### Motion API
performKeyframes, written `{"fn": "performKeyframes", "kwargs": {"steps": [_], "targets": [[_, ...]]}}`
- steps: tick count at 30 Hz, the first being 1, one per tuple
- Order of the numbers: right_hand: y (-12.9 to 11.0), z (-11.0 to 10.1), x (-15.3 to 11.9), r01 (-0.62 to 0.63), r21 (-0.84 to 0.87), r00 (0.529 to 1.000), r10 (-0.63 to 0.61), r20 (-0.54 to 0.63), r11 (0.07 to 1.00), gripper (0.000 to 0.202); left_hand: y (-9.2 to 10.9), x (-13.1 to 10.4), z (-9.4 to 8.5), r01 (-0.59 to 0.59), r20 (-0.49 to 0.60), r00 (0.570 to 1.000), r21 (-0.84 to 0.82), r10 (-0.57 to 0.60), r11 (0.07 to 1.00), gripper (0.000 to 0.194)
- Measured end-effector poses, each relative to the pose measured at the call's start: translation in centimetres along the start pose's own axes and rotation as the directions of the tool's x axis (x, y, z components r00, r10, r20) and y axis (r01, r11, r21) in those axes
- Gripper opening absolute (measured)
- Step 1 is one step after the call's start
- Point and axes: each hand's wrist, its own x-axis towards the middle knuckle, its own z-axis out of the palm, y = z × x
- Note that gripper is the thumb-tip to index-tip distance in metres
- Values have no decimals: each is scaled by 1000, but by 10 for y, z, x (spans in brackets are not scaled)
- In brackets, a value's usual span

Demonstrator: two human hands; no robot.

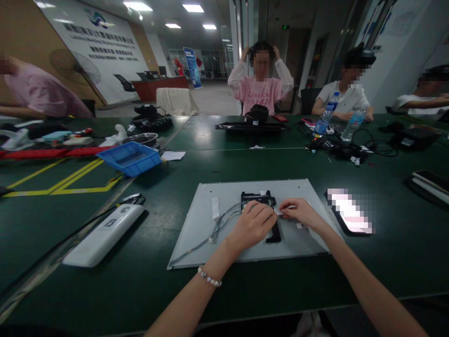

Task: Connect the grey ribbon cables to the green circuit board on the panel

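A light grey flat panel [308, 243] lies on the green table in front of me. On its middle sits a black plastic bracket [274, 233], with thin grey cables [217, 230] running from it to the panel's near left corner. My left hand [255, 219] lies over the bracket, fingers bent and closed on it, hiding much of it. Close beside it, my right hand [300, 213] pinches a small white strip [278, 212] at the bracket's right side. A white strip [215, 208] and a small pale piece [301, 225] lie on the panel.
A phone [347, 213] lies right of the panel, a white power bank [105, 234] with a cable to the left. Behind stand a blue bin [131, 159] and water bottles [352, 125]. Several people sit around the table; a black device [250, 126] lies at the far side.
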Motion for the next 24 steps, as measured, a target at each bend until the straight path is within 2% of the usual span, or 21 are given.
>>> {"fn": "performKeyframes", "kwargs": {"steps": [7,14,18,20,22,24], "targets": [[-6,0,-2,-18,-6,1000,18,0,1000,15,-1,-1,0,20,9,1000,-14,-20,1000,13],[-1,1,0,-15,-45,1000,14,-9,999,14,-1,-2,0,15,17,1000,-30,-14,999,13],[-3,1,0,-17,-45,1000,17,-7,999,14,-2,-4,0,31,-30,999,-60,-33,998,14],[-5,1,-1,-25,-38,1000,25,-3,999,14,-5,-4,-1,83,-55,994,-95,-89,992,16],[-6,1,-2,-28,-35,1000,28,-1,999,14,-9,-3,-2,206,-54,975,-145,-216,968,23],[-6,0,-1,-29,-37,1000,29,0,999,14,-14,-2,-2,379,2,923,-194,-386,905,49]]}}
